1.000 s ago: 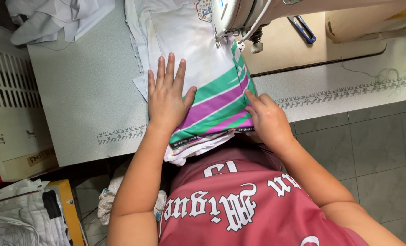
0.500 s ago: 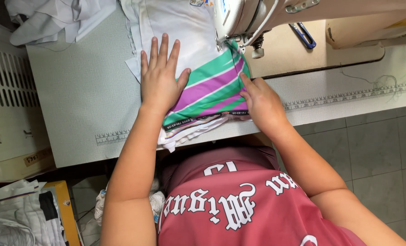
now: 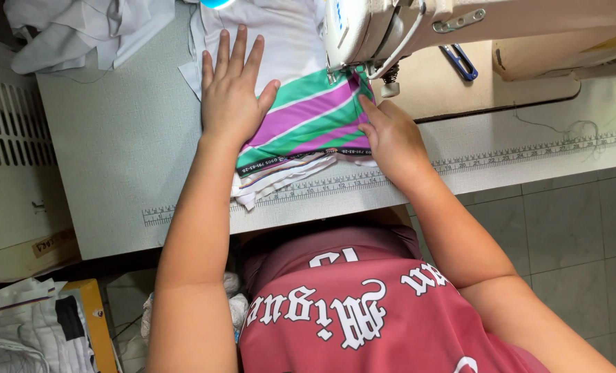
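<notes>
In the head view, we are looking down at our left hand (image 3: 233,97) lying flat with its fingers (image 3: 237,50) spread wide, the palm pressing on white fabric (image 3: 280,34) and the thumb reaching onto the striped fabric (image 3: 308,117), a green, purple and white piece folded over white layers on the worktop (image 3: 114,145). Our right hand (image 3: 389,138) is resting just right of that striped piece, its fingers (image 3: 368,110) held close together and pushing the fabric's edge toward the needle area of the sewing machine (image 3: 370,34), which is sitting just beyond those fingertips. Neither hand is pinching anything; both are simply pressing down. A measuring strip (image 3: 501,155) is running along the worktop edge on the near side of both hands, blue snips (image 3: 460,62) are lying well beyond the right hand on the machine bed, and a heap of pale cloth (image 3: 80,27) is sitting far to the left of the left hand. We judge that the right fingertips are riding very near the needle, so a push too far could bring them under it. We also judge that uneven pressure between the two hands could skew the layers, letting the seam wander or the lower white layers pucker.
</notes>
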